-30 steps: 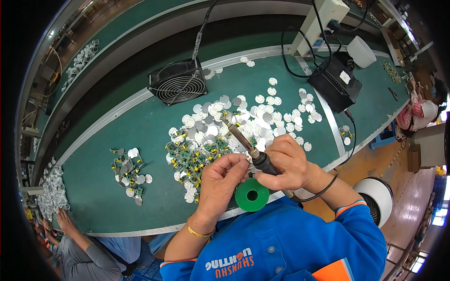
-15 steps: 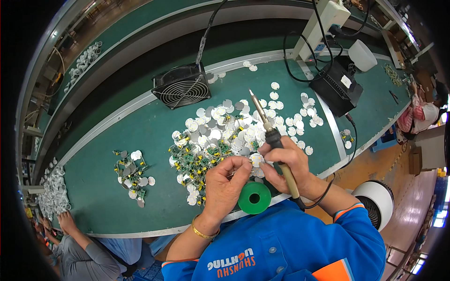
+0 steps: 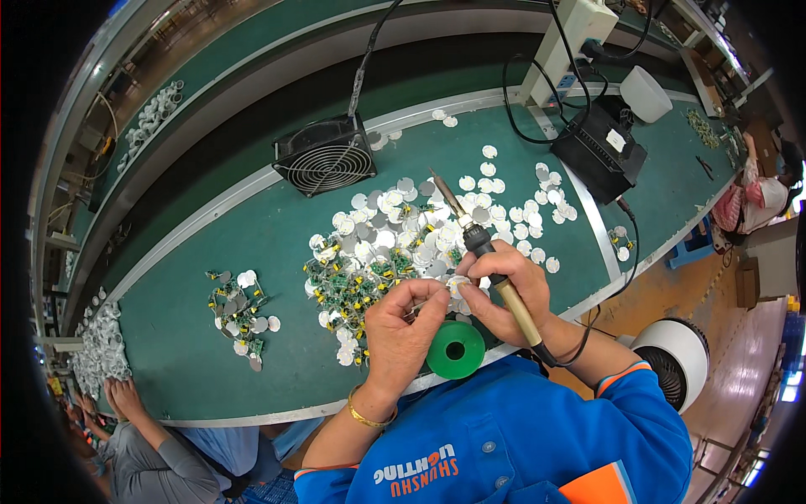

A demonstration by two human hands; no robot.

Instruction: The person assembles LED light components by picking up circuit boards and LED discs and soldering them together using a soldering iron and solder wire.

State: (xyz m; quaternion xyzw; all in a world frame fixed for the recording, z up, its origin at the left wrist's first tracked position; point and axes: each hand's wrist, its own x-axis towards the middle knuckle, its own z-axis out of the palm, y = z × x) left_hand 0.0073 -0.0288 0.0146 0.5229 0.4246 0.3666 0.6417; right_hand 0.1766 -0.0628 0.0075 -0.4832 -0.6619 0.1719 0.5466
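My right hand [image 3: 514, 290] is wrapped round a soldering iron [image 3: 519, 312], whose metal tip points up and away to the left, over the pile. Its thumb and fingertips also reach a small round white board [image 3: 457, 286]. Close against the left side of that board, my left hand [image 3: 405, 323] has thumb and forefinger pinched together; what lies between them is mostly hidden. Just below both hands sits a green solder spool [image 3: 456, 349]. Beyond them spreads a heap of white and grey discs [image 3: 386, 239], mixed with small green circuit boards with yellow parts [image 3: 348, 281].
A black fan [image 3: 326, 155] stands behind the heap. At the right are a black soldering station [image 3: 598, 151], its cable, a power strip [image 3: 575, 46] and a white cup [image 3: 645, 94]. A smaller pile of boards [image 3: 239, 315] lies left. Another person's hands [image 3: 126, 399] touch white parts [image 3: 99, 344].
The soldering iron has tilted farther left, its tip now lower. My right hand has shifted slightly left, and both hands stay together at the small white board.
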